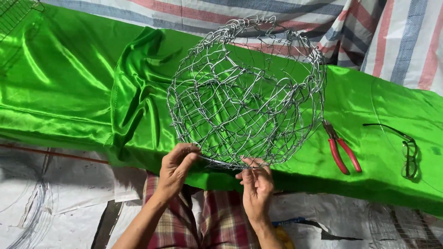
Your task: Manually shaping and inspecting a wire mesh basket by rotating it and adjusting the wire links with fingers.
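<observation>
Single head view, looking steeply down, close over green cloth point(69, 92).

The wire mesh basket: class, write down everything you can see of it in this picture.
The wire mesh basket is a rounded, bowl-like cage of thin silvery wire twisted into open, uneven cells, with a thicker twisted rim. It looks like bare metal, and the cloth shows through it. It stands tipped on the shiny green cloth, its lower edge towards the person. The left hand and the right hand both pinch that lower edge. Red-handled pliers lie just to its right.
</observation>
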